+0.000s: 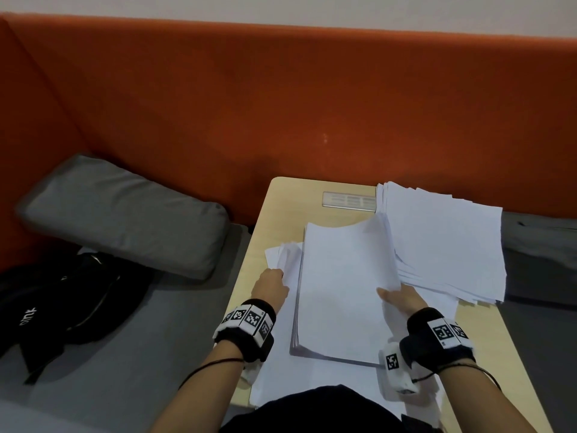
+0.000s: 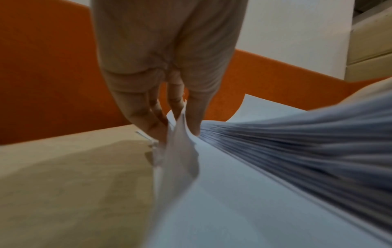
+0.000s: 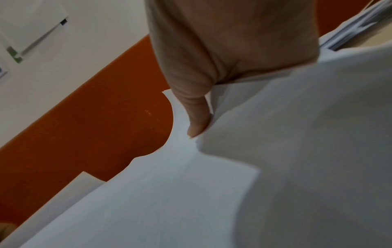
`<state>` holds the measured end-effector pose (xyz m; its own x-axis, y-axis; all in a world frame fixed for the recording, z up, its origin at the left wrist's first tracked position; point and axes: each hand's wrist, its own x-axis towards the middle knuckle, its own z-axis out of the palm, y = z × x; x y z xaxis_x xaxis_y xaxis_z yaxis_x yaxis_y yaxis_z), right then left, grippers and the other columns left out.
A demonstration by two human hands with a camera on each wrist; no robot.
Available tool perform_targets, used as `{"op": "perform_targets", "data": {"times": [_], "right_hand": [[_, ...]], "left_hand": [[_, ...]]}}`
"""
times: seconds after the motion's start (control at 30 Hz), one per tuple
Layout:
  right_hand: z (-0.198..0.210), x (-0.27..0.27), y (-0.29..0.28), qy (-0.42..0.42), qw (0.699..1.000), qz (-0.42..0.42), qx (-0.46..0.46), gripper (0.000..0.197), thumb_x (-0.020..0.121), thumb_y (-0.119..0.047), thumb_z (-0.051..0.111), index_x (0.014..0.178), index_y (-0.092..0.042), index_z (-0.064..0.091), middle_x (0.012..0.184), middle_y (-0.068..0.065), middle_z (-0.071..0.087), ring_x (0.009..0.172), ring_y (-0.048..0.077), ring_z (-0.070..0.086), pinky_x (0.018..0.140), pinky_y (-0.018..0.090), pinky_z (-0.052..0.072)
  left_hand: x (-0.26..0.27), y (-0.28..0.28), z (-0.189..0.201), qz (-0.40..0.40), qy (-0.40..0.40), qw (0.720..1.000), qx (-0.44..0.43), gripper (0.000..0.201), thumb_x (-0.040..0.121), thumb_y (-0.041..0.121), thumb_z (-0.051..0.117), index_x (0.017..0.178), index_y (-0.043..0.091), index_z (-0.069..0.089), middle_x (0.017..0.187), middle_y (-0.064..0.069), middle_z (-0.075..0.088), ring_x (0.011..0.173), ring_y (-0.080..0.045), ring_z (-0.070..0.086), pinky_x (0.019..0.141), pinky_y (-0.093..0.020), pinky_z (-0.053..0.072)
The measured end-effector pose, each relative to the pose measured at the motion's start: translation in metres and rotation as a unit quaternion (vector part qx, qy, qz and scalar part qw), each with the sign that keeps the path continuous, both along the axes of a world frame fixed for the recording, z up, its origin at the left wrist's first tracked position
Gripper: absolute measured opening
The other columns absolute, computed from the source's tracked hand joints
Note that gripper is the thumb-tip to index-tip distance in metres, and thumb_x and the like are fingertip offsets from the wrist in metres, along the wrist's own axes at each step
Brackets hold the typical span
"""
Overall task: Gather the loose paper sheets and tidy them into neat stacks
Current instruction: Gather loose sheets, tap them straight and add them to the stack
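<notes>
Nearest the head camera, loose sheets (image 1: 274, 379) lie flat on the near edge of the surface (image 1: 254, 245), partly hidden by the person's dark clothing and both wrist bands. On them rests the centre stack (image 1: 340, 295), long axis running near to far.

The left hand (image 1: 271, 287) sits at the stack's left side. The left wrist view shows what the head view does not: its fingers (image 2: 146, 109) pinch the raised edge of a few small sheets (image 2: 180, 147) beside the stack's layered, blurred side (image 2: 297, 151).

The right hand (image 1: 402, 300) grips the right edge of the top sheets, lifting them into a curl. The right wrist view shows the thumb (image 3: 198, 117) lying on top of the curled paper; the remaining fingers are hidden beneath it.

A fanned pile (image 1: 443, 242) occupies the far right corner, its edges splayed and overhanging the surface's right edge. Its sheet count cannot be made out.

A grey cushion (image 1: 125, 214) and black bag (image 1: 68, 301) lie left of the surface, against the orange backrest (image 1: 281, 104).
</notes>
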<state>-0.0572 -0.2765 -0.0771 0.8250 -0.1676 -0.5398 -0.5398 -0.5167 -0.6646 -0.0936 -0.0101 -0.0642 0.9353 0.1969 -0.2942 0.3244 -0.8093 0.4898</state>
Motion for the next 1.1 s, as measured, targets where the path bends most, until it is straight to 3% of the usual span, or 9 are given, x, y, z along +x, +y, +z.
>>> {"op": "perform_targets", "data": {"times": [0.13,0.23,0.43,0.6,0.67,0.77,0.83,0.97,1.1], "right_hand": [[0.002,-0.001,0.002,-0.004,1.000,-0.003,0.008,0.041,0.090,-0.017,0.060,0.124,0.004,0.052,0.117,0.021,0.059,0.093,0.026,0.050,0.081,0.031,0.035],[0.003,-0.001,0.000,-0.013,0.999,-0.006,0.031,0.038,0.090,-0.017,0.059,0.119,0.006,0.053,0.102,0.017,0.058,0.090,0.027,0.052,0.080,0.032,0.037],[0.015,-0.001,-0.003,-0.032,0.994,-0.024,0.097,0.041,0.087,-0.022,0.064,0.121,0.000,0.055,0.110,0.018,0.063,0.104,0.035,0.059,0.094,0.043,0.045],[0.015,-0.005,0.020,-0.007,0.993,0.026,0.118,0.034,0.089,-0.015,0.062,0.119,0.000,0.056,0.100,0.012,0.063,0.091,0.026,0.058,0.084,0.033,0.044],[0.011,-0.008,0.030,0.003,0.995,0.049,0.083,0.035,0.090,-0.014,0.059,0.121,0.003,0.054,0.103,0.013,0.059,0.091,0.023,0.053,0.075,0.028,0.041],[0.006,-0.007,0.038,0.008,0.996,0.065,0.053,0.040,0.091,-0.016,0.058,0.126,0.003,0.050,0.120,0.020,0.058,0.095,0.023,0.050,0.080,0.028,0.038],[0.003,-0.005,0.038,0.004,0.997,0.061,0.052,0.040,0.091,-0.015,0.057,0.125,0.004,0.050,0.123,0.021,0.057,0.095,0.023,0.050,0.081,0.029,0.036],[0.000,-0.003,0.037,-0.002,0.997,0.039,0.066,0.039,0.090,-0.017,0.059,0.123,0.004,0.053,0.121,0.021,0.059,0.096,0.025,0.053,0.082,0.030,0.039],[0.002,0.000,0.030,-0.067,0.983,-0.057,0.162,0.043,0.082,-0.020,0.070,0.119,-0.002,0.058,0.118,0.013,0.064,0.104,0.026,0.060,0.095,0.037,0.047]], "left_hand": [[0.003,0.011,-0.010,0.050,0.005,0.989,-0.137,0.026,0.091,0.006,0.053,0.067,0.006,0.043,0.090,-0.032,0.054,0.079,-0.043,0.056,0.060,-0.027,0.037],[0.008,0.022,-0.015,0.106,-0.003,0.973,-0.207,0.039,0.089,0.004,0.056,0.057,0.010,0.034,0.064,-0.009,0.040,0.057,-0.021,0.037,0.059,-0.023,0.031],[0.024,0.038,-0.020,0.206,-0.069,0.948,-0.232,0.017,0.089,0.007,0.058,0.072,0.004,0.054,0.077,-0.014,0.055,0.073,-0.024,0.047,0.067,-0.024,0.036],[0.039,0.026,-0.028,0.190,-0.045,0.943,-0.268,0.043,0.098,0.017,0.041,0.057,0.011,0.030,0.060,-0.007,0.031,0.061,-0.023,0.030,0.066,-0.029,0.025],[0.043,0.022,-0.031,0.192,-0.014,0.933,-0.303,0.044,0.099,0.035,0.037,0.064,0.009,0.045,0.074,-0.013,0.048,0.071,-0.026,0.045,0.075,-0.031,0.037],[0.050,0.025,-0.058,0.186,0.020,0.910,-0.369,0.088,0.073,0.068,0.060,0.124,-0.003,0.047,0.132,-0.013,0.052,0.117,-0.031,0.053,0.104,-0.044,0.040],[0.053,0.027,-0.071,0.173,0.021,0.902,-0.396,0.092,0.067,0.051,0.072,0.138,0.007,0.034,0.138,-0.010,0.048,0.120,-0.031,0.053,0.101,-0.049,0.044],[0.036,0.009,-0.019,0.085,-0.058,0.936,-0.337,0.038,0.084,0.009,0.059,0.119,0.014,0.044,0.119,-0.013,0.059,0.105,-0.033,0.060,0.090,-0.051,0.051],[0.023,0.002,0.023,0.059,-0.154,0.901,-0.401,0.024,0.086,0.002,0.053,0.105,0.015,0.050,0.109,-0.010,0.062,0.099,-0.028,0.063,0.086,-0.048,0.054]]}}
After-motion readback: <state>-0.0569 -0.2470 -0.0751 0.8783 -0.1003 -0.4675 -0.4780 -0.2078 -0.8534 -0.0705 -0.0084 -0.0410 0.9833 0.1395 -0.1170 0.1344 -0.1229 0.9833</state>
